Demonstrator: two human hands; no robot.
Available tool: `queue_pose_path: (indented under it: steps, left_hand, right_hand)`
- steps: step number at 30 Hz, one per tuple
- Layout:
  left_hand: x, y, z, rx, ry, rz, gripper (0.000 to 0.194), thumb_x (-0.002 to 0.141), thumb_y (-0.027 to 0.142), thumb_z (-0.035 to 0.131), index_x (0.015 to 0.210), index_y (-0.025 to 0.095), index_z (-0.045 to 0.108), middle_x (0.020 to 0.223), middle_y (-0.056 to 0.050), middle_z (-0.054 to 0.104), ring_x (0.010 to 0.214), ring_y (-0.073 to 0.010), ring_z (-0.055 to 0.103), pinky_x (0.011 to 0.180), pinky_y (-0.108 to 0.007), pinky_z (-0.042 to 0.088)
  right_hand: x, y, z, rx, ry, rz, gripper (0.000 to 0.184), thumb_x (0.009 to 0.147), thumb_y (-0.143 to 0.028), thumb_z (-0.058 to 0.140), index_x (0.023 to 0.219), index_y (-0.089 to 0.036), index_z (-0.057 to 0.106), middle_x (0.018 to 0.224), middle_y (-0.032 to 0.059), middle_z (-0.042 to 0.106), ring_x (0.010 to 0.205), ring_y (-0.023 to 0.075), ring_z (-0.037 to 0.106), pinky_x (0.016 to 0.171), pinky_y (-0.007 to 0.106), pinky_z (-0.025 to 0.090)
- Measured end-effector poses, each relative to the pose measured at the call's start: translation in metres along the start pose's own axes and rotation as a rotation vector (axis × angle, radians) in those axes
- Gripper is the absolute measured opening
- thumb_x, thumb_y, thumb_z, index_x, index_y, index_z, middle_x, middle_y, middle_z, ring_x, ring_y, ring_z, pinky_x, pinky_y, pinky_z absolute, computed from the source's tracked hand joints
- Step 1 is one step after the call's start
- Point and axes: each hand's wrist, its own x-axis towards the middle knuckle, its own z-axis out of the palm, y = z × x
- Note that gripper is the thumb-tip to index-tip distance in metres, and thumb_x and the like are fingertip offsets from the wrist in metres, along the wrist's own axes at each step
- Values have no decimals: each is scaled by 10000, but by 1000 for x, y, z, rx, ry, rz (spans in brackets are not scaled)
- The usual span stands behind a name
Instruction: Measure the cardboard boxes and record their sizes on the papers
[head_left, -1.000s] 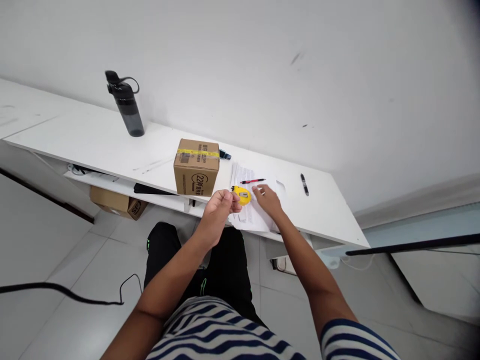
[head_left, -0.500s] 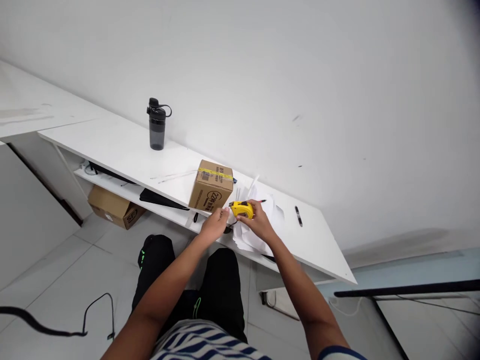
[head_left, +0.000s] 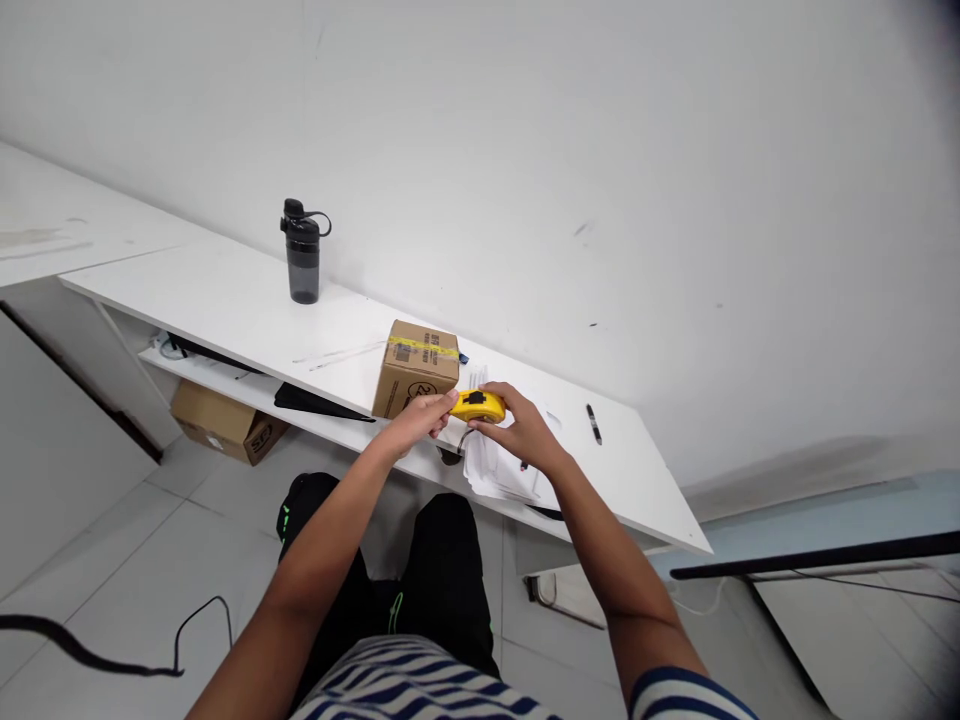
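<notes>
A yellow tape measure (head_left: 478,405) is held up over the front part of the white desk. My right hand (head_left: 525,430) grips it from the right, thumb below and fingers above its case. My left hand (head_left: 420,420) is closed, with its thumb and fingers pinched at the tape measure's front end; the blade's hook is hidden there. Just behind my left hand a brown cardboard box (head_left: 416,360) with yellow tape across its top sits on the desk. White papers (head_left: 491,470) lie under and in front of my right hand.
A dark shaker bottle (head_left: 303,260) stands on the desk (head_left: 210,290) at the left rear. Toward the right lies a black marker (head_left: 594,424). Below are a shelf with a black flat item (head_left: 315,402) and another cardboard box (head_left: 225,420) on the floor.
The tape measure has turned so its top edge with the black button faces me. My left hand has come up against its front end, and the view has shifted slightly.
</notes>
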Motion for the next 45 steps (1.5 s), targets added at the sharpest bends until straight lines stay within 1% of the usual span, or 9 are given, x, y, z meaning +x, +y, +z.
queue_pose_path:
  steps: [10, 14, 18, 25, 29, 33, 39, 42, 45]
  left_hand:
    - [-8, 22, -3, 20, 87, 141, 499, 820, 634, 557, 623, 198, 414, 575, 39, 381, 510, -85, 338, 541, -263, 319]
    - [-11, 35, 8, 500, 170, 349, 440, 895, 517, 486, 603, 207, 377, 584, 21, 408, 558, -124, 389, 582, -285, 323]
    - [-14, 45, 18, 997, 66, 694, 360, 923, 372, 482, 605, 210, 427, 612, -11, 480, 653, -171, 466, 667, -311, 356]
    - [-33, 55, 19, 1193, -11, 937, 313, 961, 319, 466, 669, 209, 491, 663, -19, 545, 657, -166, 474, 658, -300, 377]
    - [-38, 48, 11, 910, 113, 759, 344, 932, 384, 509, 637, 210, 473, 624, 0, 515, 629, -146, 455, 617, -277, 369]
    - [-31, 37, 8, 255, 273, 454, 436, 889, 526, 550, 616, 198, 461, 561, 29, 506, 553, -105, 471, 580, -240, 402]
    - [-14, 41, 23, -555, 124, 167, 452, 810, 462, 699, 585, 192, 416, 433, 83, 378, 451, -70, 460, 582, -220, 508]
    - [-11, 45, 22, -643, 43, 9, 432, 848, 442, 666, 594, 181, 434, 461, 71, 418, 465, -71, 492, 580, -231, 540]
    - [-9, 48, 15, -582, -33, -94, 436, 827, 533, 658, 642, 173, 496, 521, 43, 482, 482, -92, 515, 502, -241, 518]
  right_hand:
    - [11, 8, 18, 395, 128, 101, 636, 720, -440, 801, 1246, -290, 477, 1237, 75, 592, 1154, 244, 596, 967, 414, 521]
    - [11, 7, 26, 394, 117, 112, 531, 750, -424, 763, 1208, -280, 536, 1327, 72, 574, 1161, 245, 591, 938, 403, 537]
    - [5, 2, 38, 585, 77, 232, 595, 782, -455, 707, 1318, -303, 499, 1386, 68, 535, 1142, 235, 605, 893, 379, 567]
    - [-3, -2, 22, 1040, -63, 227, 872, 648, -427, 815, 1422, -324, 428, 1391, 63, 541, 1200, 248, 584, 975, 391, 544]
    - [-8, -4, 17, 1032, -40, 142, 886, 639, -392, 839, 1429, -332, 441, 1435, 63, 499, 1043, 212, 643, 863, 365, 595]
    - [-8, -9, 24, 952, 106, 94, 734, 690, -388, 827, 1354, -350, 516, 1415, 55, 508, 865, 159, 643, 779, 367, 604]
    - [10, -17, 41, 659, 468, 2, 614, 778, -642, 672, 1263, -289, 539, 1246, 84, 574, 1130, 254, 577, 940, 412, 528]
    - [21, -21, 43, 583, 495, 18, 741, 781, -711, 612, 1348, -283, 403, 1254, 100, 536, 1099, 241, 579, 912, 397, 536]
    - [31, -23, 33, 530, 388, -4, 704, 751, -636, 700, 1289, -276, 421, 1195, 86, 541, 1041, 230, 587, 896, 402, 534]
